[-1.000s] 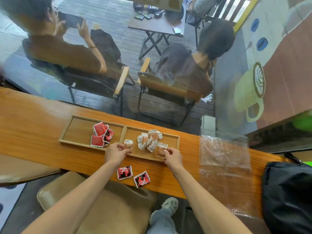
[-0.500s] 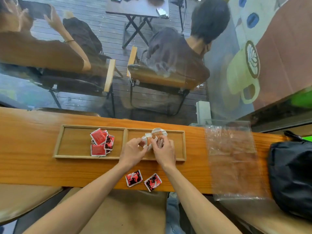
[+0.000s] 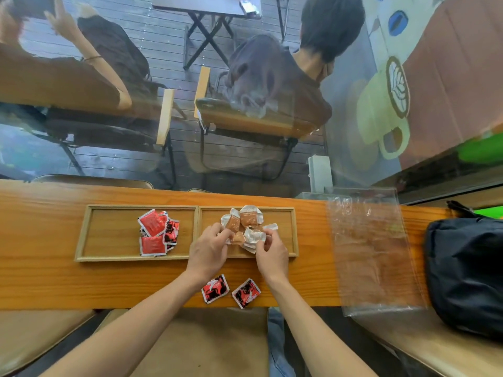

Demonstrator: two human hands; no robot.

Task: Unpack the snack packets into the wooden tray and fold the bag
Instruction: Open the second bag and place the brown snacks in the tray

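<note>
— Where are the hands?
— Both over the right compartment of the long two-part wooden tray (image 3: 81, 240): left hand (image 3: 208, 251) and right hand (image 3: 272, 254) each pinch the pile of white-and-orange snack packets (image 3: 246, 227).
— And the bag?
— The clear plastic bag (image 3: 373, 254) lies flat on the orange wooden desk (image 3: 40, 281), right of the tray.

Counter (image 3: 40, 278) carries tray (image 3: 81, 235), bag (image 3: 375, 254), packets (image 3: 231, 291).
</note>
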